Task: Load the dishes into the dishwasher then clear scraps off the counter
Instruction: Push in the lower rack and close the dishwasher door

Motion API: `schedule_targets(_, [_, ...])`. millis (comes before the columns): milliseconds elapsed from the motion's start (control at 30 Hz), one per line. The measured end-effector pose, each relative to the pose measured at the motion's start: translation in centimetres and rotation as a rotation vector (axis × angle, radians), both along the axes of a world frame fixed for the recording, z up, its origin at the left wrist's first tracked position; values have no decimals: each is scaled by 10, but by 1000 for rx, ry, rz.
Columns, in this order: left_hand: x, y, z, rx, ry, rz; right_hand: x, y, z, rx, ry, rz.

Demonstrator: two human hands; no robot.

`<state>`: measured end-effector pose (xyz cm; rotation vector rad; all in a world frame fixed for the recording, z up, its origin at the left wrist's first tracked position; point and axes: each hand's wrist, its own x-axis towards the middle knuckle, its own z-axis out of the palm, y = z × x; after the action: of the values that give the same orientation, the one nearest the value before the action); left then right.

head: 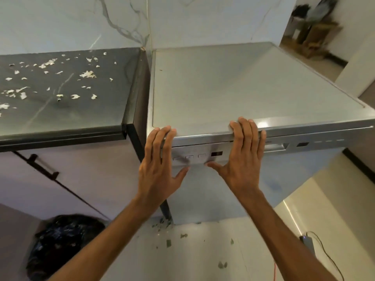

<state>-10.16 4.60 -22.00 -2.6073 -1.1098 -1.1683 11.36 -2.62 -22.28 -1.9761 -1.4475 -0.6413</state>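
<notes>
Head view: both hands lie flat and spread on the dishwasher's (243, 88) door front at the control strip. The left hand (160, 159) and right hand (241, 157) have straight fingers reaching up over the top edge, gripping nothing. That even, two-palmed placement suits pressing the door home squarely, which I take to be the step in hand (pulling it open looks less likely). The door looks up against the body. No dishes show; whether they sit inside is hidden. At ten o'clock the dark counter (113, 110) carries pale scraps (87, 74) — uncleared, partly cut off at the frame's left. At seven o'clock sits a black bin bag (60, 246), its contents indistinct.
</notes>
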Motion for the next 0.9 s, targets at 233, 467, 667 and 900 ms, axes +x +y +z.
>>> schedule_targets(233, [-10,9,-7,222,-17,-22,12,2,-10,131,-59,87])
schedule_targets(467, [-13,18,-14,302,-44,-58,25,5,-18,261,-55,217])
schedule_targets(667, [-16,14,-12,276,-57,-77,28,7,-21,293,-48,278])
schedule_targets(900, [-8,11,-14,287,-113,-38,27,11,-22,323,-30,275])
